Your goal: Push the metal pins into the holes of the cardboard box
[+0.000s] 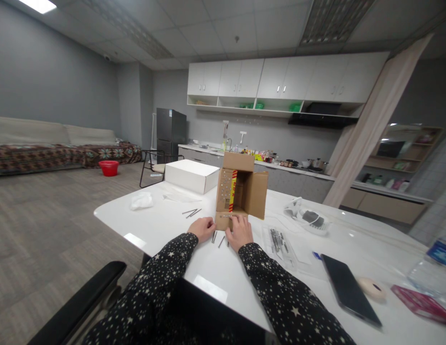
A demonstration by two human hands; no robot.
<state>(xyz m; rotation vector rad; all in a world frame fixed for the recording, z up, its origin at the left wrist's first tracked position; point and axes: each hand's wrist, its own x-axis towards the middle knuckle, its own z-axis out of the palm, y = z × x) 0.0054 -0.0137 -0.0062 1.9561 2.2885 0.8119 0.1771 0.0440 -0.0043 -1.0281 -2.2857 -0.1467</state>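
Out left I have bare tabletop to sweep across, with just the low metal rods to clear. Straight ahead the cardboard box blocks me, its open flap jutting right; the white box walls off the far left. Rightward, I'd lift over the plastic case, near the right sleeve, then the phone.

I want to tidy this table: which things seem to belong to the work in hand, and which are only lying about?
Seemingly in use:
- cardboard box, right hand on it
- nail-like pieces nearby
- clear case of metal pieces

Seemingly lying about:
- phone
- white box
- bottle
- pink packet
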